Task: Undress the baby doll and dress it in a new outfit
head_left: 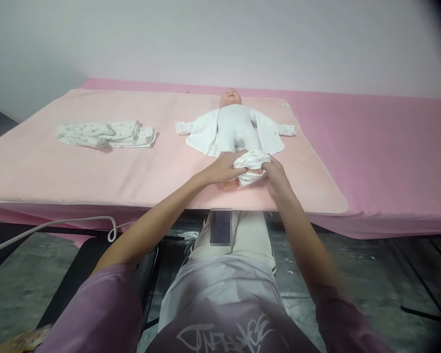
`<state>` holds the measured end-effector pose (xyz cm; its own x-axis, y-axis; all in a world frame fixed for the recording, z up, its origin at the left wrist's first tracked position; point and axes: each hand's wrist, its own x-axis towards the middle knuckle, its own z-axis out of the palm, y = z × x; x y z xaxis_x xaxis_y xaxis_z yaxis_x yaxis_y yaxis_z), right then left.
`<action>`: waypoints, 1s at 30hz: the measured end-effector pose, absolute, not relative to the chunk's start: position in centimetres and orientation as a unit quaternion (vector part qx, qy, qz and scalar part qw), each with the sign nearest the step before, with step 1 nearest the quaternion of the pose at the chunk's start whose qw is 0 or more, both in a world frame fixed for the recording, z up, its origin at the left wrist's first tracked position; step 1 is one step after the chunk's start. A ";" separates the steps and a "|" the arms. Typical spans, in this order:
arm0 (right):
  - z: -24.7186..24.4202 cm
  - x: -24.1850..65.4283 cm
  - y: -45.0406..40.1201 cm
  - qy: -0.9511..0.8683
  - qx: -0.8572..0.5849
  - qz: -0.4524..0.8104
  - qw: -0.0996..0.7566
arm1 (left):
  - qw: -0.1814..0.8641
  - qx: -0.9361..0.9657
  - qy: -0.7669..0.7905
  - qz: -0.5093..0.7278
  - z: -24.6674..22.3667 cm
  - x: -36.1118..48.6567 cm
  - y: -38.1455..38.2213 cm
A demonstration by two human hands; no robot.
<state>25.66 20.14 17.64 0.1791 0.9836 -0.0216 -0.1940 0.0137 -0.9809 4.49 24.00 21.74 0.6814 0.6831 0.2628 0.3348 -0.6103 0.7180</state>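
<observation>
A baby doll [231,97] lies on its back with its head away from me and its feet towards me. Under its white body spreads an opened white baby jacket [204,135], the sleeves out to both sides. White baby pants [253,158], bunched up, are gathered around one foot of the doll. My left hand [225,168] grips the left edge of the bunched cloth, thumb over it. On the other side, my right hand [277,177] pinches the cloth's right edge. The doll's other foot [231,185] is bare, just below my left hand.
A folded white patterned cloth [106,135] lies to the left on the pale pink mat [161,171]. Beneath the mat is a brighter pink cover [382,157]. A white cable [77,219] loops below the table's front edge, near a black chair [81,279].
</observation>
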 end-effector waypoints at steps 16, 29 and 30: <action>17.4 26.1 19.2 -0.531 -0.527 0.387 0.539 | 0.341 0.849 0.292 0.278 20.3 4.4 24.7; 21.9 33.9 21.1 -0.754 -0.414 0.368 0.353 | 0.366 0.838 0.324 0.244 23.0 -0.1 25.3; 22.5 33.4 21.8 -0.742 -0.422 0.369 0.368 | 0.380 0.824 0.339 0.250 23.0 0.0 25.8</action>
<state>33.40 21.76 22.54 -0.3741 0.8970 0.2353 0.3549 0.3729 -0.8573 0.02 25.82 23.01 0.6458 0.7478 0.1540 0.3677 -0.4813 0.7957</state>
